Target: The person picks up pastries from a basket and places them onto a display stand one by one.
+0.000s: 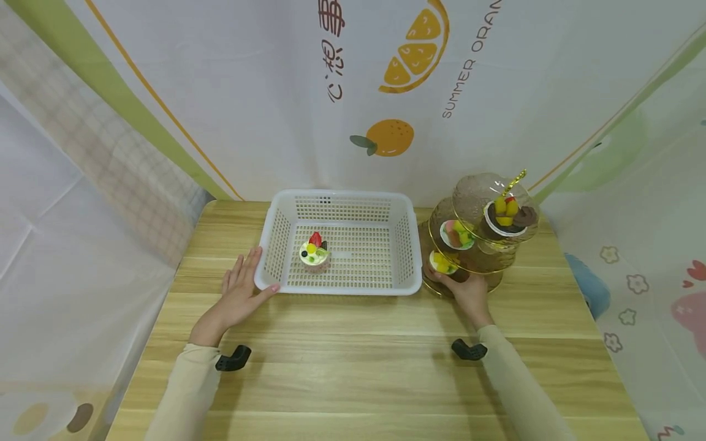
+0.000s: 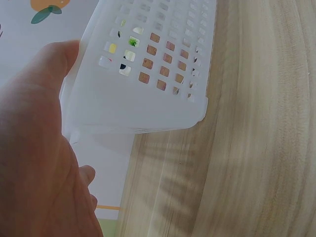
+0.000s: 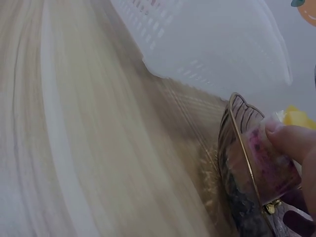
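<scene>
A white plastic basket [image 1: 342, 288] sits on the table with a fruit-topped dessert cup [image 1: 314, 256] inside, left of its middle. My left hand [image 1: 237, 294] lies along its front left corner, thumb on the rim and fingers extended down the outer side. At the right, my right hand [image 1: 469, 294] grips a dessert cup topped with yellow fruit [image 1: 443, 262] on the low tier of a clear, gold-rimmed tiered stand [image 1: 474, 263]. In the right wrist view, my thumb presses that cup's [image 3: 269, 163] side above the gold-edged plate [image 3: 247, 163].
Higher on the stand are a cup with pink and yellow fruit [image 1: 456, 234] and a dark chocolate dessert cup [image 1: 504, 217] with a gold stick. A printed cloth [image 1: 248, 92] hangs behind the wooden table [image 1: 353, 367]. The basket stands just left of the tiered stand.
</scene>
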The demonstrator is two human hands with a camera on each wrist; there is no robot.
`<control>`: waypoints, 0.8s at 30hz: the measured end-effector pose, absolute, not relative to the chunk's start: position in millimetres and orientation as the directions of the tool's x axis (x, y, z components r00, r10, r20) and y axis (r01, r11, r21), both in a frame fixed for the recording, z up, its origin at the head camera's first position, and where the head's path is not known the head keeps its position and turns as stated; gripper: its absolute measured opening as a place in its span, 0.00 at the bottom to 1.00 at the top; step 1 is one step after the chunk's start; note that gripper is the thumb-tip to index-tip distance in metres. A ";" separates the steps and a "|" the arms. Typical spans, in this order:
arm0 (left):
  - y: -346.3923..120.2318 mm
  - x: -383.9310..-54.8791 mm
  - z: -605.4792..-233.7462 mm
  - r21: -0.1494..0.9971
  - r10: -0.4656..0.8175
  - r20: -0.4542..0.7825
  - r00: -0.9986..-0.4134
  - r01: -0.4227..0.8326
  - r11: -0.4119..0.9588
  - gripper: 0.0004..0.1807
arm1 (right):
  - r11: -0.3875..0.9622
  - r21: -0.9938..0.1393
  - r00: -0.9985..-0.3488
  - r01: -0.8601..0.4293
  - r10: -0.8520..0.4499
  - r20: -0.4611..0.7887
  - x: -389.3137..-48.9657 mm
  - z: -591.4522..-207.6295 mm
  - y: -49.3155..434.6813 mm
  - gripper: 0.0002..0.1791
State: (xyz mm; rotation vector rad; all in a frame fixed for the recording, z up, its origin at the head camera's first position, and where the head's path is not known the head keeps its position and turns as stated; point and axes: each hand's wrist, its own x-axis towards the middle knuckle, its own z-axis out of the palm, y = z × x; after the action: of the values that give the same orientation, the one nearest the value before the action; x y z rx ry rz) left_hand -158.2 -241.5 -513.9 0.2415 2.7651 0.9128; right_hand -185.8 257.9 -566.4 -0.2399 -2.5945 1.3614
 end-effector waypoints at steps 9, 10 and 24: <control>-242.7 -158.9 -514.9 0.610 0.228 -0.160 -0.961 0.085 0.788 0.52 | 0.532 -0.845 -0.982 0.065 0.185 0.042 -175.4 -560.4 269.9 0.42; -242.7 -159.2 -514.8 0.610 0.229 -0.160 -0.960 0.086 0.788 0.52 | 0.537 -0.841 -0.981 0.074 0.193 0.037 -171.3 -559.7 272.1 0.42; -243.0 -158.7 -516.4 0.604 0.224 -0.161 -0.961 0.083 0.793 0.53 | 0.457 -0.875 -0.938 -0.163 0.205 0.281 -109.4 -544.4 241.4 0.27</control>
State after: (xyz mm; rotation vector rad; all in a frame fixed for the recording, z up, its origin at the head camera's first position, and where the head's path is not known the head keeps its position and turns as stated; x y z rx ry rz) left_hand -158.7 -243.0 -516.4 0.2392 2.7583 0.9136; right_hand -109.4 241.4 -544.4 -0.0359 -2.3644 1.4752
